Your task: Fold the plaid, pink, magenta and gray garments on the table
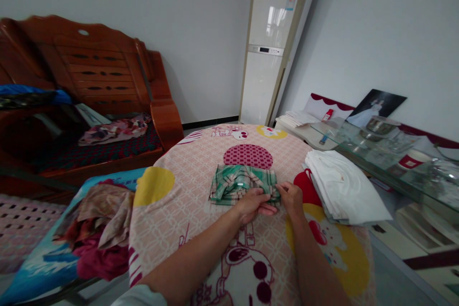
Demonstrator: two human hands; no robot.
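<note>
The biggest thing on my head feed is a carved wooden bench (103, 52), its left end cut off by the frame and its seat partly lost in shadow. A floor-standing air conditioner (263, 86) stands against pale walls, its top out of shot. Nearer me, a round table wears a pink patterned tablecloth (186, 181); the person's forearms hide part of its printed cartoon, and I can't read the lettering by the bottom edge. At right, a glass shelf (340, 141) crowded with dishes runs out of frame. A stack of white cloth (344, 186) overhangs the table's right side, while a heap of crumpled clothes (103, 220) lies on a blue surface at left.

Mid-table lies the folded green plaid garment (227, 182), its near edge partly covered. The left hand (251, 206) rests there with fingers extended; I can't tell whether it grips. The right hand (292, 199) pinches the garment's right edge between its fingertips. Smallest, the air conditioner's blue-and-white sticker (291, 0) is too blurred for me to read.
</note>
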